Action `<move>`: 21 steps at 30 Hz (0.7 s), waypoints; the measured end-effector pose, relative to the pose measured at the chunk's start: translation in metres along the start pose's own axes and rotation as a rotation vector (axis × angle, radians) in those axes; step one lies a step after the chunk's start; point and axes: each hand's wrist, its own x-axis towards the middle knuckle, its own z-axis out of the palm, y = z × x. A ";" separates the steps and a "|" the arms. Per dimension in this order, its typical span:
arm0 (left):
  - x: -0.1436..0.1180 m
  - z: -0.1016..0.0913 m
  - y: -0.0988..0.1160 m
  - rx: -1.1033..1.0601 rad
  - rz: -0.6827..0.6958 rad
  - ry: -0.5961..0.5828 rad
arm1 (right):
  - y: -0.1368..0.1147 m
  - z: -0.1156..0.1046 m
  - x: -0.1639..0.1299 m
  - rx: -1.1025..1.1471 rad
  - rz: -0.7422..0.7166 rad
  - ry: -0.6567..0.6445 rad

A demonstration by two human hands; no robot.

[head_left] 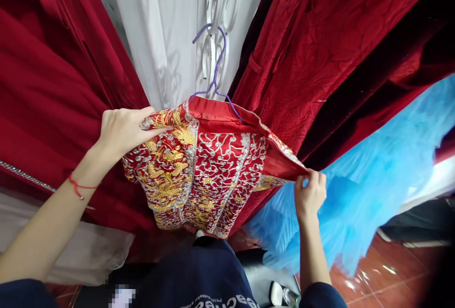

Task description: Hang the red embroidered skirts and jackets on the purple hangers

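An embroidered red jacket (213, 166) with gold and silver patterns hangs in front of me on a purple wire hanger (214, 73). The hanger's hook shows above the collar, beside white rings. My left hand (130, 130) grips the jacket at the shoulder on the left, thumb on top of the embroidery. With bent fingers, my right hand (311, 192) pinches the edge of the front panel on the right and holds it out, so the red lining shows. A small label sits inside the collar.
Dark red garments (53, 76) hang on the left, and a red patterned dress (302, 57) hangs on the right. Blue tulle (341, 199) spreads below it. White ring-shaped pieces (215, 0) stand behind the hanger. Below is a reddish tiled floor (384, 275).
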 end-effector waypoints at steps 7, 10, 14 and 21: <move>-0.004 -0.001 0.000 0.007 0.014 -0.005 | -0.010 0.013 -0.009 -0.105 0.205 -0.325; -0.004 -0.002 0.003 0.026 0.014 -0.021 | -0.013 0.016 -0.019 -0.161 0.192 -0.470; -0.002 0.001 0.003 0.078 0.005 0.010 | 0.006 0.014 -0.023 -0.159 0.163 -0.419; -0.008 -0.003 0.014 0.111 -0.067 -0.048 | -0.005 -0.007 -0.041 0.471 0.087 -0.389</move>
